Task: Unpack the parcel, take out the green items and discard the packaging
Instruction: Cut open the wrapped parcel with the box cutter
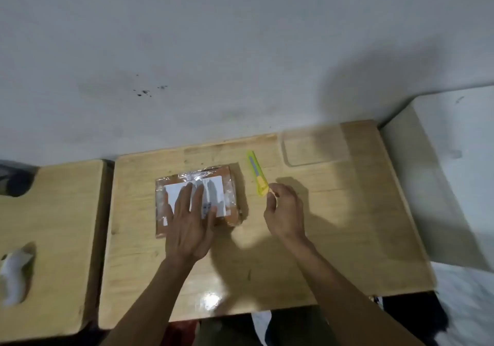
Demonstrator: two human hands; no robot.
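Observation:
A brown cardboard parcel wrapped in clear tape, with a white label on top, lies on the wooden table. My left hand rests flat on the parcel's top with the fingers spread. A yellow-green utility knife lies on the table just right of the parcel, pointing away from me. My right hand hovers at the knife's near end, fingers curled and apart, fingertips close to the handle; whether they touch it I cannot tell. No green items are visible; the parcel is closed.
A second wooden table with cut-outs stands to the left, a narrow gap between the two. A white wall rises behind the tables. A white block stands at the right. A shallow rectangular recess marks the table's far right.

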